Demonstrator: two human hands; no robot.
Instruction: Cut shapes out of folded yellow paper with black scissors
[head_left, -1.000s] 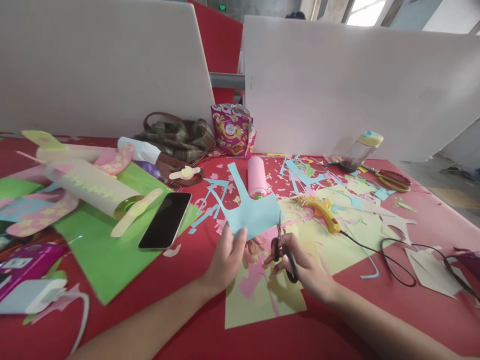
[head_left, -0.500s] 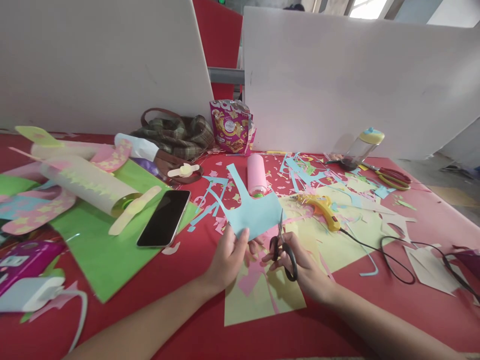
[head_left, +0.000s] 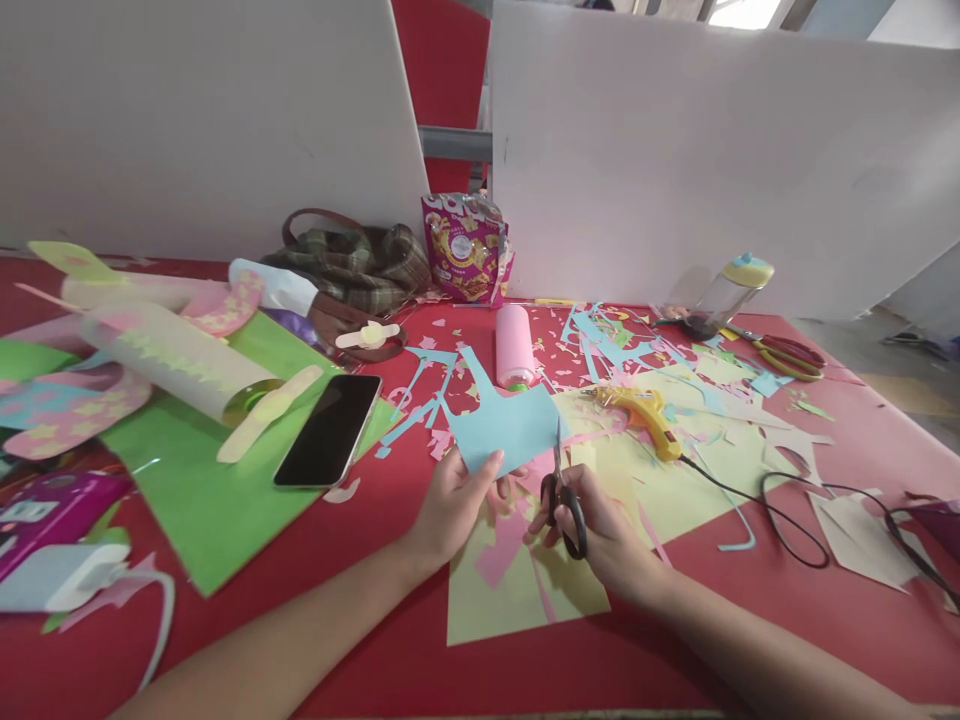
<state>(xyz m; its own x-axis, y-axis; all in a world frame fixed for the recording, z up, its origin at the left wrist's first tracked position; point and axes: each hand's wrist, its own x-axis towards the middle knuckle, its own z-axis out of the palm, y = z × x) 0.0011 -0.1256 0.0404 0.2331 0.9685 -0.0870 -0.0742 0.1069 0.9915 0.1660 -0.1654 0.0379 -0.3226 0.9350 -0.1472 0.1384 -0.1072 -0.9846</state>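
A light blue sheet of paper (head_left: 506,425) with a notched outline is pinched along its lower left by my left hand (head_left: 454,505), thumb on top. Black-handled scissors (head_left: 566,510) are in my right hand (head_left: 600,525), fingers through the loops. Their blades point up and away, at the right edge of the blue paper. Beneath my hands lies a pale yellow sheet (head_left: 480,615) with pink paper scraps (head_left: 504,550) on it. Just beyond the blue paper, a pink cylinder (head_left: 514,345) stands on the red table (head_left: 360,620).
On the left are a phone (head_left: 328,430), a green sheet (head_left: 202,520), a decorated paper tube (head_left: 180,360) and a white charger (head_left: 60,578). A yellow glue gun (head_left: 641,415) with a black cord lies right. Behind are a snack bag (head_left: 465,250), a plaid bag (head_left: 360,265) and a jar (head_left: 727,295).
The blue paper has turned and tilted slightly in my left hand. The scissors have shifted a little to the left along its right edge. The camera view has moved slightly.
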